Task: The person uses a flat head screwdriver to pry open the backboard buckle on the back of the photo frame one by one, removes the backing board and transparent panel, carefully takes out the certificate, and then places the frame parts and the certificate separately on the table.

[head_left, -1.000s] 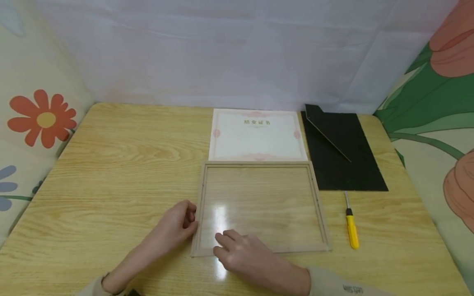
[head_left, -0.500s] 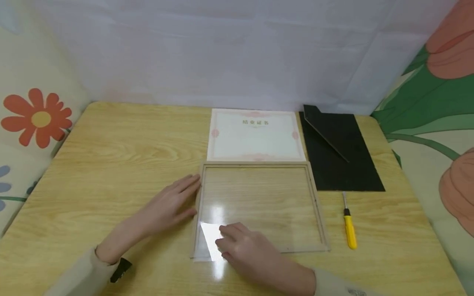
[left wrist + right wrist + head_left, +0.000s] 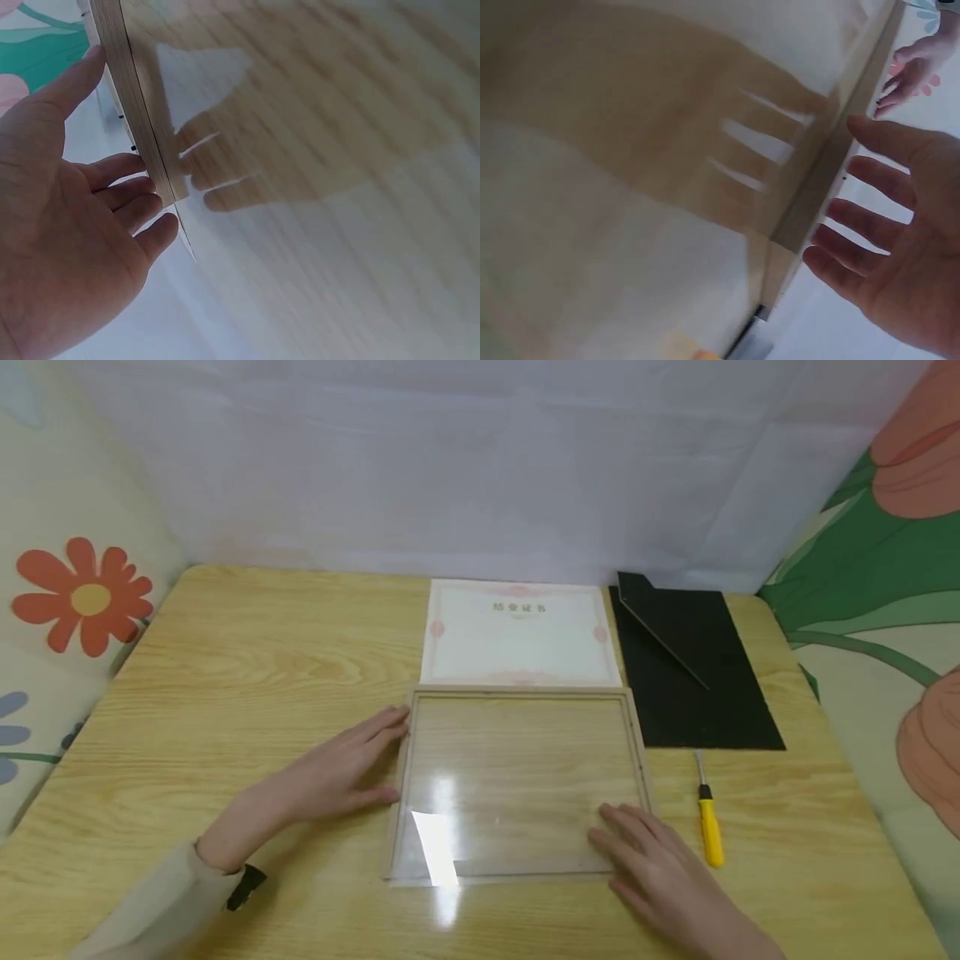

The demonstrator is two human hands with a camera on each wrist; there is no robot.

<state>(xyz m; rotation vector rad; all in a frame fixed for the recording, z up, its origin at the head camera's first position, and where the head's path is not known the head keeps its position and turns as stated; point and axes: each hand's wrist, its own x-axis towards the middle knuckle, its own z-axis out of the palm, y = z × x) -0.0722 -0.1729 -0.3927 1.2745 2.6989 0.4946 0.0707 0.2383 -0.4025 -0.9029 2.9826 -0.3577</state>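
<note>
A wooden picture frame (image 3: 517,692) lies flat on the table, with a shiny clear sheet (image 3: 517,777) across it. The sheet's near edge seems to show just past the frame's near rail. My left hand (image 3: 337,772) is at the frame's left rail, fingers extended and fingertips touching it. In the left wrist view that hand (image 3: 82,217) has its fingers spread along the rail (image 3: 133,90). Over the near right corner lies my right hand (image 3: 667,868), which hides that corner. In the right wrist view its extended fingers (image 3: 855,214) are at the rail (image 3: 832,150).
Behind the frame lies a white certificate (image 3: 521,639) with a pink border. A black backing board (image 3: 705,718) with a raised stand leg (image 3: 660,639) is at the back right. Below it rests a yellow-handled screwdriver (image 3: 710,831). White cloth (image 3: 450,468) hangs behind the table.
My right hand has moved right, from the frame's near left part to its near right corner, and its fingers have straightened. My left fingers have uncurled and shifted up along the left rail.
</note>
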